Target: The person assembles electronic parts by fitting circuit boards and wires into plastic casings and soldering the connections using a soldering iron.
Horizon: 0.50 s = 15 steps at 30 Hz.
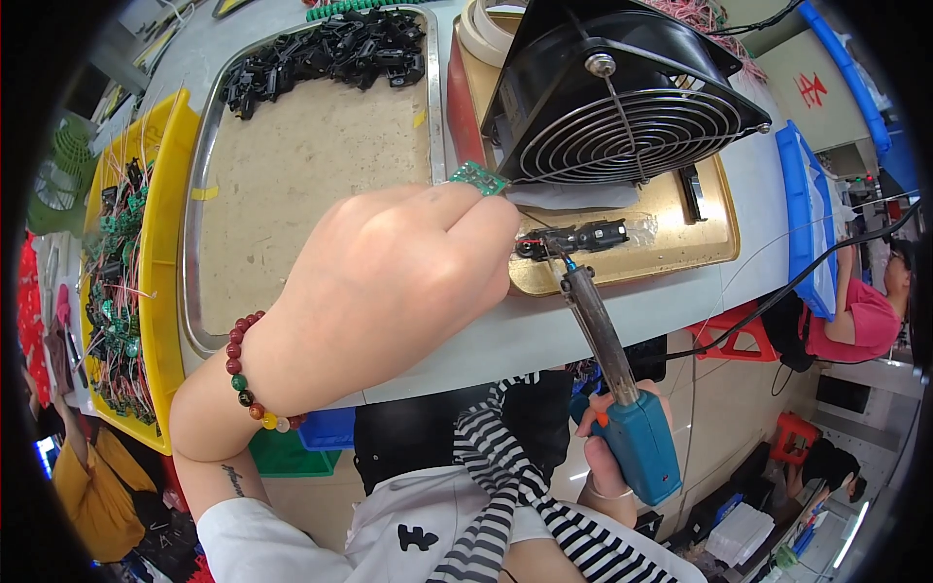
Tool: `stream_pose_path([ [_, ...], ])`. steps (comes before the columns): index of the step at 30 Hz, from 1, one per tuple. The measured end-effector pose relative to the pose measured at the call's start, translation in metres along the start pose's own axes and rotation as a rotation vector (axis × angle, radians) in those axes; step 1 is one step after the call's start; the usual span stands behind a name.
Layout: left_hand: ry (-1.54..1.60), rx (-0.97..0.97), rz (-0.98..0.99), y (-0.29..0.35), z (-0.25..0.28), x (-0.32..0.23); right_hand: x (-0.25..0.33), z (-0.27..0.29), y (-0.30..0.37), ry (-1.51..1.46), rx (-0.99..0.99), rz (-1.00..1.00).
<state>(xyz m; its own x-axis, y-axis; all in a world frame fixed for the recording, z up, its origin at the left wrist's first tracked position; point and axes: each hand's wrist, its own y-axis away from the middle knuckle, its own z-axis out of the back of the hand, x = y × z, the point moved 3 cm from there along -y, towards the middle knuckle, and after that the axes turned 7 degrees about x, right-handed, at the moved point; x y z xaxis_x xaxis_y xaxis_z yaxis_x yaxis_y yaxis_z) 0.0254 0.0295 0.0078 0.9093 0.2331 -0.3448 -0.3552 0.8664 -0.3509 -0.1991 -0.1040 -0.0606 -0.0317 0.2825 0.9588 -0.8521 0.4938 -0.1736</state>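
Note:
My left hand [408, 257] is closed, a bead bracelet on its wrist. A small green circuit board [477, 179] sticks out from between its fingers, and the fingertips are hidden behind the hand. Just beyond the knuckles lies a narrow black plastic housing [595, 236] on a gold-coloured tray [671, 255]. My right hand [604, 464] is wrapped round the teal handle of a soldering gun [622, 389]. The gun's tip reaches the housing's left part, close to a short red wire [531, 241]. Whether tip and wire touch, I cannot tell.
A black fan with a round guard [637, 136] stands behind the housing. At the left is a metal tray [316, 165] with black parts [330, 58] heaped at its far end. A yellow bin [165, 282] holds wired circuit boards. A black cable [826, 257] hangs at the right.

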Motion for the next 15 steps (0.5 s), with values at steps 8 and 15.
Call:
stream_pose_path([
  [8, -0.003, 0.005, -0.002, -0.0022, 0.0009, -0.0017, -0.0041, 0.0058, 0.0043, 0.018, 0.035, 0.001],
  [15, -0.008, 0.007, 0.001, -0.0016, 0.0017, -0.0018, 0.0021, 0.0012, 0.0007, 0.017, 0.011, 0.029],
])
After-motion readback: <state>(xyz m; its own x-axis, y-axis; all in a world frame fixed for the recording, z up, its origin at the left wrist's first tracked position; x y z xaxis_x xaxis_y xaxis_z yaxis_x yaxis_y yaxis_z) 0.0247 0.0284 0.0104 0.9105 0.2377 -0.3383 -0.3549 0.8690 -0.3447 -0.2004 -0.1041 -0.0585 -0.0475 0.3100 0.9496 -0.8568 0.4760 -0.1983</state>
